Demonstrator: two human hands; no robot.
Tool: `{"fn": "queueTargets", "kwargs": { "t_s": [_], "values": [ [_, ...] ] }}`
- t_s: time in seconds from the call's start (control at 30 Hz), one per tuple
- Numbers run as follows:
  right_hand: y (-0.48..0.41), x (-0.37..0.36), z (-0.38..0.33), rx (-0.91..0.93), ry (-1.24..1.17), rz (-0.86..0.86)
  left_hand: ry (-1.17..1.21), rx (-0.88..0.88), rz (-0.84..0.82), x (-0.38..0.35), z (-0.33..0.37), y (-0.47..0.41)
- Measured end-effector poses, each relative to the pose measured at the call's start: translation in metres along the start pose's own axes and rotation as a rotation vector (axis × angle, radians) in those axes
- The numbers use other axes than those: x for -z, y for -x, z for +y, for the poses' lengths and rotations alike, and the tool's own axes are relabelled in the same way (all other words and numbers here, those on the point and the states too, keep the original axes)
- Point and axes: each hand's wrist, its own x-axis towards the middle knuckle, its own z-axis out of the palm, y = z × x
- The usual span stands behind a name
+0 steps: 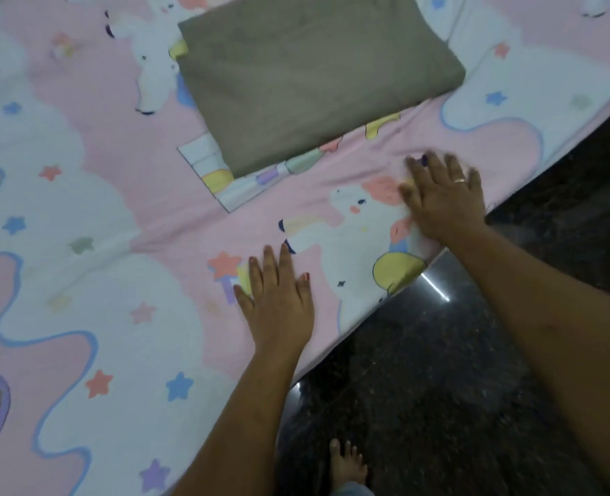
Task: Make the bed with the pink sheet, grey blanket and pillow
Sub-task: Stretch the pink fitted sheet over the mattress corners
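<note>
Two bare forearms in shot, no sleeves on either one. The left hand shows short fingernails painted red, chipped-looking at the tips, and no jewellery that can be made out. The right hand is blurred, but a thin ring shows, gold-toned with a pale edge, on one finger. Down at the near edge, a bare foot, toes spread, no shoe or sock. Just below it, a sliver of pale grey-blue cloth, a trouser hem by the look, cut off by the frame.
</note>
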Motion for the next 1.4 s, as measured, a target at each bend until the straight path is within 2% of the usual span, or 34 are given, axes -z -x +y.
{"fn": "queueTargets", "kwargs": {
  "t_s": [0.07,0.17,0.2,0.27,0.33,0.4,0.47,0.53,0.57,0.63,0.7,0.77,0.83,0.93,1.0,1.07,1.13,1.23,1.3,1.4],
  "values": [
    [-0.002,0.004,-0.022,0.036,0.013,0.066,0.004,-0.002,-0.028,0.002,0.014,-0.004],
    [0.016,-0.006,-0.066,0.388,0.0,-0.108,0.013,0.032,-0.077,0.003,0.035,-0.013],
    [0.021,-0.007,-0.073,0.452,-0.016,-0.141,0.007,0.037,-0.079,0.004,0.039,-0.016],
    [0.015,-0.003,-0.067,0.451,-0.009,-0.203,0.022,0.04,-0.024,0.013,0.044,-0.024],
    [-0.011,0.001,-0.049,0.376,0.018,-0.208,0.137,0.091,0.052,0.03,0.046,-0.04],
    [-0.047,0.013,-0.031,0.215,-0.002,-0.213,0.314,0.163,0.114,0.045,0.05,-0.066],
    [-0.089,0.031,-0.017,0.04,-0.212,-0.077,0.626,0.25,0.11,0.06,0.062,-0.104],
    [-0.133,0.057,-0.015,-0.181,-0.549,0.075,1.07,0.384,-0.012,0.07,0.083,-0.147],
    [-0.153,0.062,-0.016,-0.283,-0.629,0.128,1.247,0.483,-0.065,0.074,0.092,-0.166],
    [-0.181,0.075,-0.021,-0.343,-0.471,0.151,1.462,0.689,-0.156,0.082,0.103,-0.19],
    [-0.205,0.085,-0.02,-0.337,-0.366,0.112,1.602,0.79,-0.303,0.096,0.113,-0.199],
    [-0.226,0.087,-0.013,-0.373,-0.39,-0.023,1.624,0.837,-0.443,0.105,0.12,-0.206],
    [-0.243,0.087,-0.008,-0.412,-0.455,-0.142,1.598,0.877,-0.511,0.104,0.128,-0.217],
    [-0.265,0.09,-0.012,-0.437,-0.646,-0.236,1.618,0.944,-0.489,0.1,0.141,-0.237],
    [-0.285,0.095,-0.02,-0.36,-0.792,-0.257,1.592,0.972,-0.474,0.099,0.148,-0.25],
    [-0.303,0.107,-0.033,-0.184,-0.79,-0.19,1.542,0.96,-0.501,0.104,0.151,-0.266],
    [-0.32,0.127,-0.046,-0.014,-0.739,-0.026,1.562,0.922,-0.485,0.114,0.16,-0.286],
    [-0.347,0.161,-0.052,0.131,-0.726,0.201,1.607,0.744,-0.368,0.136,0.183,-0.318],
    [-0.366,0.174,-0.04,0.125,-0.696,0.249,1.55,0.615,-0.301,0.142,0.199,-0.339],
    [-0.384,0.174,-0.012,-0.092,-0.599,0.169,1.356,0.553,-0.171,0.135,0.218,-0.352]
  ]
}}
